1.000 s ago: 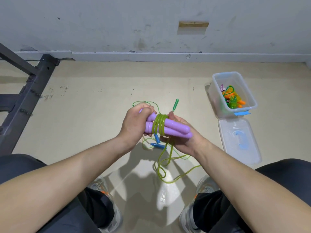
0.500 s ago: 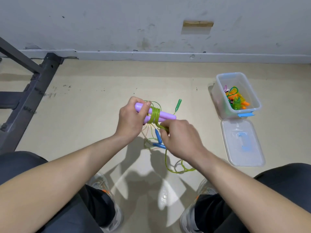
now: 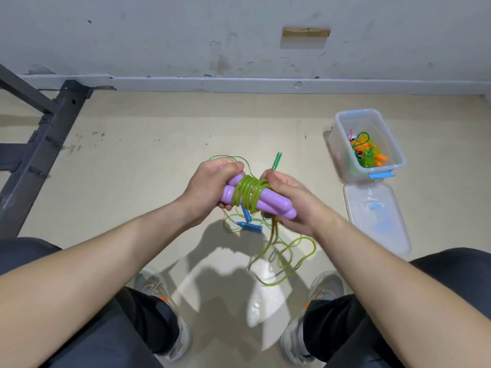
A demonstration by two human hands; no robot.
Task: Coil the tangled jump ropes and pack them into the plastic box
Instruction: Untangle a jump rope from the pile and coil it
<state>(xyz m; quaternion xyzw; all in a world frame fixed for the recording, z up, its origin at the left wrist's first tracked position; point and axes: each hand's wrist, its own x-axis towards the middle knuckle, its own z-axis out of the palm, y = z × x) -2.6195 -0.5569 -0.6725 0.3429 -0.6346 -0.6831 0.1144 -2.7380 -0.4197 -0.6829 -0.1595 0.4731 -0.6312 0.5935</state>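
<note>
Two purple jump-rope handles (image 3: 268,202) lie side by side in front of me, bound by several turns of yellow-green rope (image 3: 248,193). My left hand (image 3: 212,187) grips their far-left ends. My right hand (image 3: 289,203) is curled behind and under the right ends and pinches the rope, which trails down in loose loops (image 3: 289,257) onto the floor. Under my hands lie a thin green rope with blue handles (image 3: 249,225) and a green handle (image 3: 276,160). The clear plastic box (image 3: 342,144) stands at the right and holds coiled orange and green ropes (image 3: 368,154).
The box's clear lid (image 3: 377,216) with a blue latch lies flat on the floor just in front of the box. A dark metal frame (image 3: 45,144) stands at the far left. My knees and shoes (image 3: 318,290) fill the bottom of the view. A wall runs along the back.
My right hand has swung from over the rope below the handles back under their right ends, adding a turn of rope. The floor loops have shifted.
</note>
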